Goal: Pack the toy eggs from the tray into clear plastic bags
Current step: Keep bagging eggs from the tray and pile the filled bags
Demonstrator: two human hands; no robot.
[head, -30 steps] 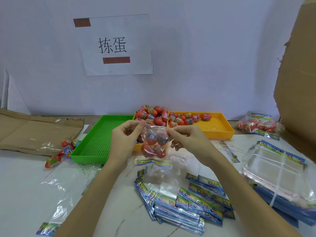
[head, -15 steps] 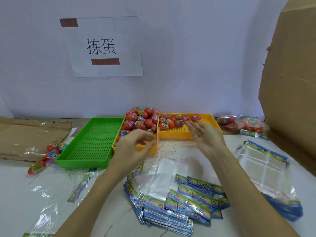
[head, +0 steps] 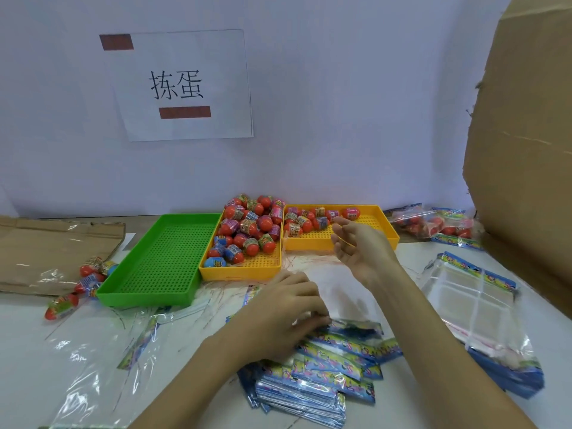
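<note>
Left hand [head: 286, 311]: fingers curled down onto the top of the stack of empty bags [head: 325, 360] at near centre, seemingly pinching one loose; the exact grip is blurred.
Right hand [head: 356, 246]: fingers spread, holding nothing, raised by the near edge of the right yellow tray [head: 387, 239].
Toy eggs [head: 250, 227]: heaped in the middle yellow tray [head: 241, 269], a few in the right tray, far centre.
Risk, bags: slick film could cling, so two lift together or the stack slides apart.
Risk, eggs: a careless reach may knock the heap over the low rim onto the worktop [head: 28, 351].

pale wall [head: 340, 103] — white table [head: 37, 351] (glossy)
</note>
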